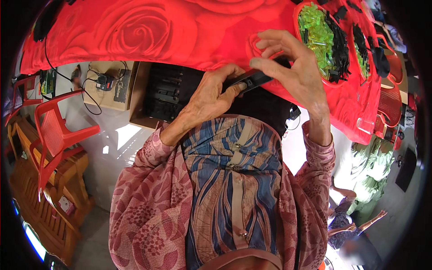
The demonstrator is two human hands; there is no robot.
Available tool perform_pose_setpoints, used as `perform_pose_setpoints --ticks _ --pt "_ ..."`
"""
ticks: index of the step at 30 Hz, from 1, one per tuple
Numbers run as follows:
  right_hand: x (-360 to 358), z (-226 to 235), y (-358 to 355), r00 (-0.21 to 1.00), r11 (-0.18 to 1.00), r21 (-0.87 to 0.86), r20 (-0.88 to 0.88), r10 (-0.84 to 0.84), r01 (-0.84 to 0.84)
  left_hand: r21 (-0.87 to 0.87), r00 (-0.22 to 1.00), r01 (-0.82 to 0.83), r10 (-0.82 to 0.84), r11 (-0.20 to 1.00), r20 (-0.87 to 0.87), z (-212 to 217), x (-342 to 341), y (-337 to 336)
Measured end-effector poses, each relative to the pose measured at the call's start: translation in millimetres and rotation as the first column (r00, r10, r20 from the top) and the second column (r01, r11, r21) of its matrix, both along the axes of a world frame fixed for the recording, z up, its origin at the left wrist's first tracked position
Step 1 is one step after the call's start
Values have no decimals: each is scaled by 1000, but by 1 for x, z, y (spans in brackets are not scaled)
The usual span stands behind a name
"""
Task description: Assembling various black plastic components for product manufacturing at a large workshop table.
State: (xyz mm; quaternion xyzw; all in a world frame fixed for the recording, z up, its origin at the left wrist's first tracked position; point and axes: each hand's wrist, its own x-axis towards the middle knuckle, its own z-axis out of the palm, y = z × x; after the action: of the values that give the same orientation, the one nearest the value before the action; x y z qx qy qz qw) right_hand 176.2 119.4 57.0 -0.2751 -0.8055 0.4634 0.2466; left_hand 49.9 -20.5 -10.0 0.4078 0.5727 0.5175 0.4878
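In front of my chest, at the near edge of a table with a red rose-print cloth, my left hand (216,92) is closed around a long black plastic piece (257,79). Its thumb presses on the near end of the piece. My right hand (294,67) is over the far end, its thumb and fingers apart. Whether its palm touches the piece is hidden. To its right lies a red basket (298,22) of translucent green pieces (313,29) and thin black pieces (339,49).
A second basket (361,51) with similar pieces is farther right. Below the table's left part, an open cardboard box (137,105) contains black parts (163,92). A red chair (58,121) and wooden bench (40,184) are at left. Another person (344,225) is at lower right.
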Motion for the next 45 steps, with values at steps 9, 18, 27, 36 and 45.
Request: perform_pose_setpoints --ticks 9,18,27,36,45 --pt "23 -5 4 739 833 -307 387 551 -460 -81 912 328 -338 941 -234 1 -17 -3" --pt "40 -33 -25 722 856 -143 479 499 -497 -67 874 421 -425 904 -236 -2 -16 -9" --pt "39 -22 -16 714 895 -150 554 427 -419 -20 886 424 -419 906 -196 -8 -10 -6" --pt "33 -17 -20 976 946 -277 -94 -198 165 -9 993 23 -24 1000 -114 -4 5 -8" --pt "9 -12 -19 930 867 -475 -232 -287 149 76 998 -28 32 997 -56 -2 15 2"
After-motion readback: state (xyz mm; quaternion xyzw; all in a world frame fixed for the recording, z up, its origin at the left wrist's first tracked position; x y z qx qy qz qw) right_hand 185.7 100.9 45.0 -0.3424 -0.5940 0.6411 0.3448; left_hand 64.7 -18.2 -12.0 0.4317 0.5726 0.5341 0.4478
